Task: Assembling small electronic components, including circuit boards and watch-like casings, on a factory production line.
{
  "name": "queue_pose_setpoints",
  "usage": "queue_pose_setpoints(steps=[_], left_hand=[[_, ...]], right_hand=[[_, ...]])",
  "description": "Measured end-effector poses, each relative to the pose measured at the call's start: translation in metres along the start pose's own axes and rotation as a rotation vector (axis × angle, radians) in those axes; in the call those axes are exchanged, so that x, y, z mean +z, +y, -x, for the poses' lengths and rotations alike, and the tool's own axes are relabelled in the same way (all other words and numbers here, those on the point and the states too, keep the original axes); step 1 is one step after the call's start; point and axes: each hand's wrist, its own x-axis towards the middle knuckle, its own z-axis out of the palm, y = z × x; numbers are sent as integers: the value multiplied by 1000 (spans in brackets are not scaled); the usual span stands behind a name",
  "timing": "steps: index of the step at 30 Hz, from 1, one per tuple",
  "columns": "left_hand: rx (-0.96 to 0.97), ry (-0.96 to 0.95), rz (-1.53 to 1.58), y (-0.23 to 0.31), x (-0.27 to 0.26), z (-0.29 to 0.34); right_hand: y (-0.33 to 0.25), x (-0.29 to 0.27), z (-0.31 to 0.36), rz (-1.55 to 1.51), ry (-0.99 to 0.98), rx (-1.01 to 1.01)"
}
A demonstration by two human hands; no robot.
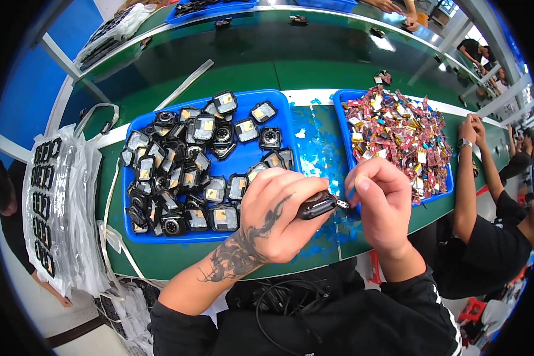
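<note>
A blue tray (237,163) heaped with black watch casings (204,127) fills the centre left of the frame, its lower right corner hidden by the left hand (285,216). Right of centre, another blue tray (340,113) brims with small red, white and yellow parts (397,130); the right hand (385,207) covers its lower left edge. Blue film scraps (314,154) litter the green worktop (172,255) between the trays. Clear plastic packaging (80,207) with black pieces stands at far left; a co-worker's forearms (466,196) rise at right. Just below centre, the left hand grips a glossy black, rounded watch case (315,206), tilted, with a small silvery piece (342,204) at its right end. The right thumb and forefinger pinch close beside it; whether they hold anything is unclear.
</note>
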Motion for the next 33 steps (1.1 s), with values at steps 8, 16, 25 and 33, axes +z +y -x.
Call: queue_pose_setpoints(steps=[8,16,25,33], left_hand=[[-671,-20,407,8,1,-6],[-735,-199,430,4,-1,-4],[-991,-45,1018,-3,1,-6],[-856,-128,869,-3,2,-4]], right_hand=[[13,-8,-16,815,103,-324],[3,3,-16,598,-25,-486],[1,0,-12,170,-41,-130],[10,-6,-10,-138,-65,14]])
